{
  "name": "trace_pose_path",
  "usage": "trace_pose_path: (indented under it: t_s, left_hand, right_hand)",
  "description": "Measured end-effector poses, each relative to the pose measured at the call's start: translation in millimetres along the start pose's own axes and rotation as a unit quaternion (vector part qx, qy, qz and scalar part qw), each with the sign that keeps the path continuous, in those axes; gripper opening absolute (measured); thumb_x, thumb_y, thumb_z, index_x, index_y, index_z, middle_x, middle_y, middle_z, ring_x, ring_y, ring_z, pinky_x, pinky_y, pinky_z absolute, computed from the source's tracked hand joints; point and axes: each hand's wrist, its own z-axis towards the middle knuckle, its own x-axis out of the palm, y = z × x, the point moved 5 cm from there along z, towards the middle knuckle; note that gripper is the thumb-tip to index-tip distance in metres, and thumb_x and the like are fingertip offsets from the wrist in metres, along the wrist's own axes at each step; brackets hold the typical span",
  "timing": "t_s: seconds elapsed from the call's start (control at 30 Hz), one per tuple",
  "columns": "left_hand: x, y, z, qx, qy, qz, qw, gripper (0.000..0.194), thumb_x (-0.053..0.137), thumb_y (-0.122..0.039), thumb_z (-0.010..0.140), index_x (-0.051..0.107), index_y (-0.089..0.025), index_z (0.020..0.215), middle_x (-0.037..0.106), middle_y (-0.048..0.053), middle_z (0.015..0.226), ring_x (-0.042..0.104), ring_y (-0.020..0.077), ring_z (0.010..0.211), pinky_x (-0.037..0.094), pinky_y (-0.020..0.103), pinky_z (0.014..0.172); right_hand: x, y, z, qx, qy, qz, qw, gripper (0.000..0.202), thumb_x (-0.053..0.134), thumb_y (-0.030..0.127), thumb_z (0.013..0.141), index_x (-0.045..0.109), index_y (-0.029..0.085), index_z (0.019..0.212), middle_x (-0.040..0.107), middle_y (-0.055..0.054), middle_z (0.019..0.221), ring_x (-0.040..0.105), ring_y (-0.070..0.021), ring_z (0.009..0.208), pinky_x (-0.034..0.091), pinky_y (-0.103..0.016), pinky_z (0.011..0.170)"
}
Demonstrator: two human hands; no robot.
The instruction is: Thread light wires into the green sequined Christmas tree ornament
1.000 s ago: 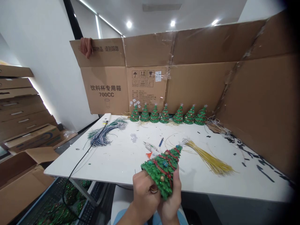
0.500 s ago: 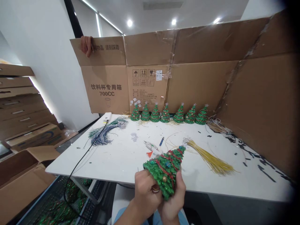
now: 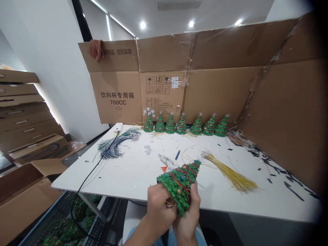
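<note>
A small green Christmas tree (image 3: 176,184) with red garland and gold and blue balls is held tilted over the table's front edge, its tip to the upper right. My right hand (image 3: 188,215) is closed around its lower right side, thumb along the branches. At the base, my left hand (image 3: 161,206) is closed, its fingers curled into the underside; a ring-shaped brownish part shows by them, and what the fingertips grip is hidden. Just beyond the tree lie an orange-red piece (image 3: 164,168), a white and green tool (image 3: 166,160) and a blue pen-like stick (image 3: 177,155).
Several finished-looking trees (image 3: 181,124) stand along a cardboard wall (image 3: 217,92). A yellow wire bundle (image 3: 230,172) lies right, blue and green wires (image 3: 112,145) left. A black cable (image 3: 89,177) hangs over the left edge. Black scraps (image 3: 289,176) litter the right. A crate of trees (image 3: 64,225) sits below.
The tree and both hands have shifted very slightly, with the tree's tip a little to the left. My grip looks the same. The whole view has moved slightly.
</note>
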Motion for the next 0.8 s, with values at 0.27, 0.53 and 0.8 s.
trace_pose_path:
  t_s: [0.27, 0.53, 0.8]
  left_hand:
    - [1.0, 1, 0, -0.014, 0.019, -0.022, 0.999, 0.025, 0.056, -0.008, 0.08, 0.051, -0.019, 0.058, 0.053, 0.0, 0.053, 0.045, 0.0119, 0.051, 0.031, 0.027, 0.054]
    - [-3.1, -1, 4, -0.009, 0.008, -0.011, 1.0, 0.026, 0.056, -0.007, 0.078, 0.05, -0.019, 0.056, 0.048, -0.001, 0.051, 0.043, 0.0119, 0.049, 0.03, 0.027, 0.053]
    - [-2.5, -2, 6, -0.017, 0.026, -0.019, 0.999, 0.027, 0.057, -0.007, 0.075, 0.046, -0.02, 0.054, 0.047, -0.002, 0.051, 0.045, 0.012, 0.051, 0.031, 0.026, 0.054]
  right_hand:
    - [5, 6, -3, -0.002, 0.012, 0.026, 1.0, 0.065, 0.06, 0.049, 0.095, 0.041, 0.034, 0.155, 0.073, -0.003, 0.124, 0.071, -0.0237, 0.103, 0.054, -0.041, 0.094]
    - [11, 7, -6, -0.002, 0.008, 0.027, 1.0, 0.066, 0.065, 0.049, 0.093, 0.043, 0.035, 0.154, 0.071, -0.004, 0.128, 0.071, -0.0246, 0.103, 0.053, -0.045, 0.099]
    - [9, 8, -5, -0.015, 0.011, 0.013, 1.0, 0.06, 0.063, 0.05, 0.094, 0.048, 0.031, 0.15, 0.072, -0.005, 0.124, 0.07, -0.0237, 0.103, 0.053, -0.043, 0.098]
